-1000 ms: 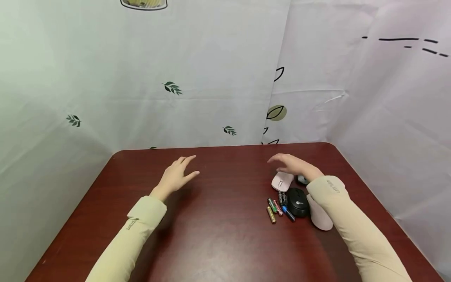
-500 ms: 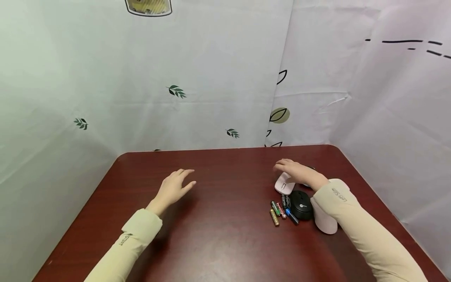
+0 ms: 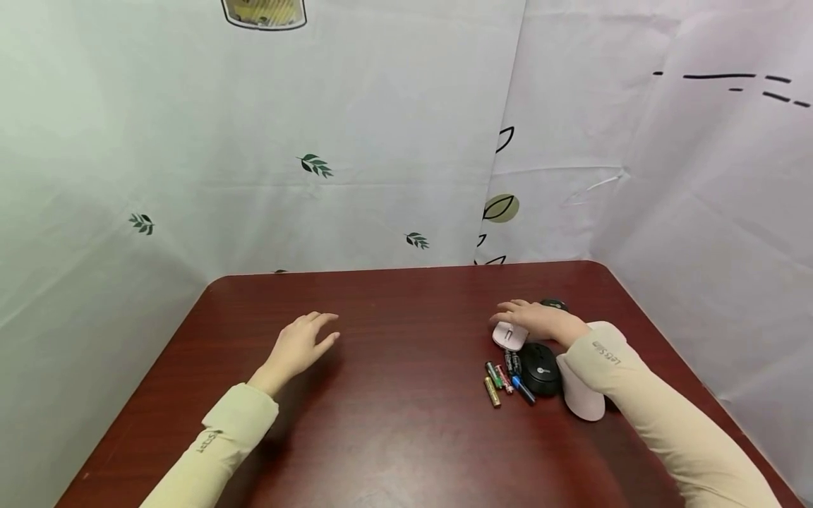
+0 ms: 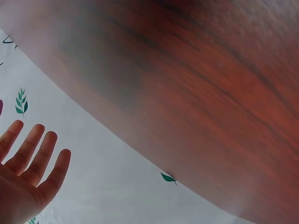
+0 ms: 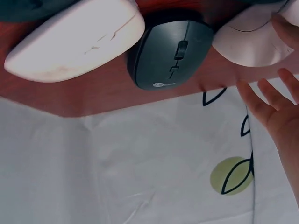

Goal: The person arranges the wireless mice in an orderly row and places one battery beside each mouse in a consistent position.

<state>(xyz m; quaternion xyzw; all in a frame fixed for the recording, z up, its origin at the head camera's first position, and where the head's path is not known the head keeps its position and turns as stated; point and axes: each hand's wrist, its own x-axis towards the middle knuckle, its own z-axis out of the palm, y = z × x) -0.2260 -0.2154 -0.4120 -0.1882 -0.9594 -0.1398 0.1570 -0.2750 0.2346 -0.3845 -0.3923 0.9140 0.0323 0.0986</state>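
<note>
My right hand (image 3: 536, 319) hovers at the far end of a small white computer mouse (image 3: 509, 339), its fingers extended and apart. In the right wrist view the thumb (image 5: 286, 31) overlaps that white mouse (image 5: 243, 44), and the other fingers spread beyond it. A dark mouse (image 3: 554, 304) lies behind the hand, partly hidden. Nearer me are a black mouse (image 3: 541, 368) and a pale mouse (image 3: 582, 396), the latter partly covered by the sleeve. On the left, my left hand (image 3: 291, 353) is held over the table, fingers loosely extended, holding nothing.
Several batteries lie left of the black mouse: a gold one (image 3: 492, 392), a green-banded one (image 3: 493, 375), a red one (image 3: 504, 379), dark ones (image 3: 512, 363) and a blue-ended one (image 3: 524, 389). The reddish-brown table (image 3: 394, 437) meets a white printed curtain (image 3: 381, 127) at its back.
My right hand has lowered toward the white mouse, and more of the dark mouse behind it shows. My left hand has drawn back slightly toward the lower left. The objects stay put.
</note>
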